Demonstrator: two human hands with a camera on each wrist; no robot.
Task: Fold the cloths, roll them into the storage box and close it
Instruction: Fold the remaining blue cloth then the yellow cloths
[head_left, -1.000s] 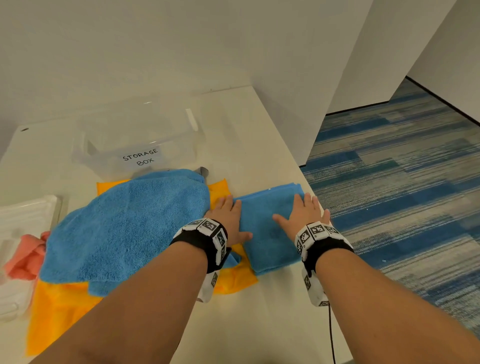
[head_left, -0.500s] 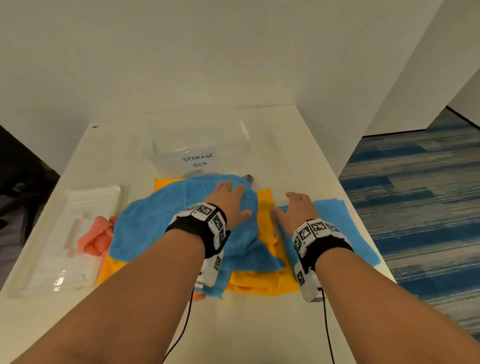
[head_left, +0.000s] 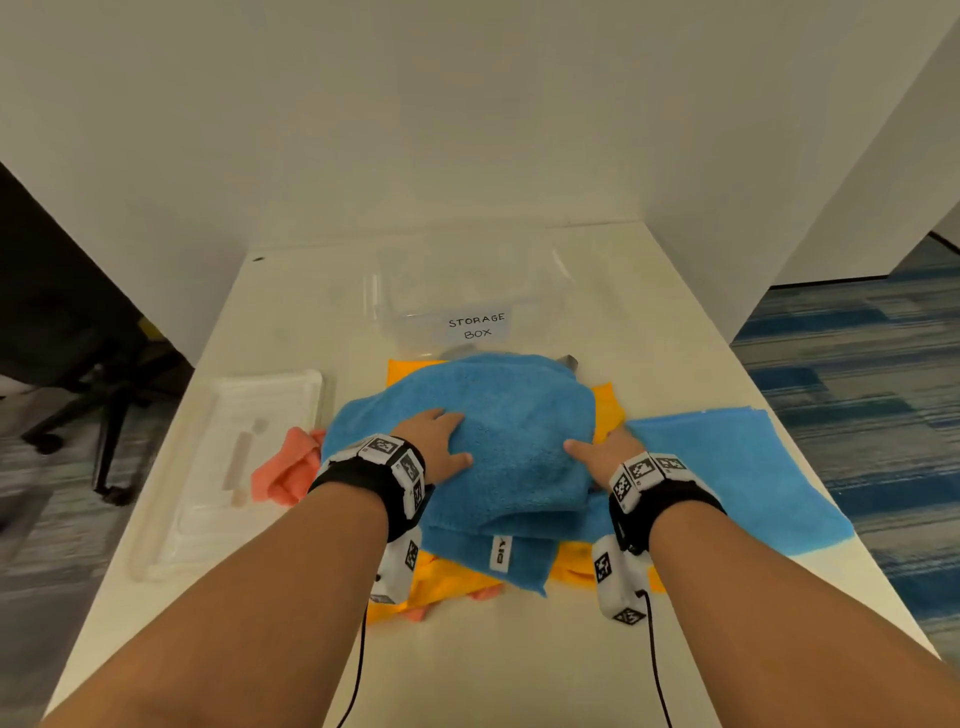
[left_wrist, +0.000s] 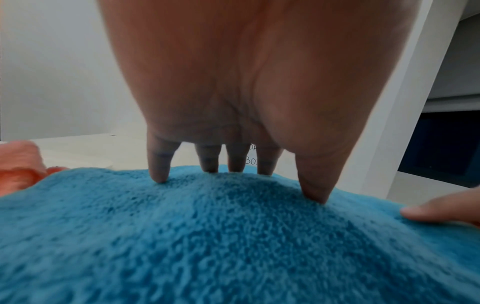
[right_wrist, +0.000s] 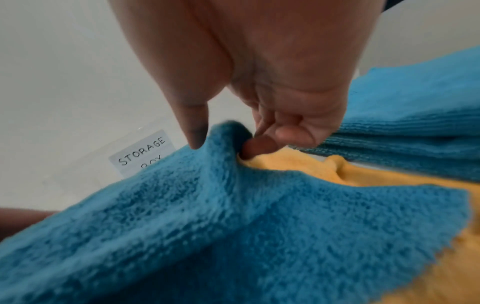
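Cloths dominate the white tabletop (head_left: 519, 649): a fluffy blue towel (head_left: 498, 415) heaped centrally on a yellow cloth (head_left: 605, 410), the flat folded blue cloth (head_left: 727, 467) now released at three o'clock. Left hand (head_left: 434, 447) presses spread fingers (left_wrist: 159, 164) flat; right hand (head_left: 605, 454) fingers (right_wrist: 193, 127) pinch the towel's edge, starting the next fold. The clear storage box (head_left: 467, 296) waits open at twelve.

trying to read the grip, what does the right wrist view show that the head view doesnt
Only the right wrist view shows the right hand pinching a raised ridge of the fluffy blue cloth, fingers tucked under its edge over the orange cloth.

Only the head view shows the clear plastic lid, the crumpled pink cloth and the left hand.

Both show the folded blue cloth and the clear storage box.
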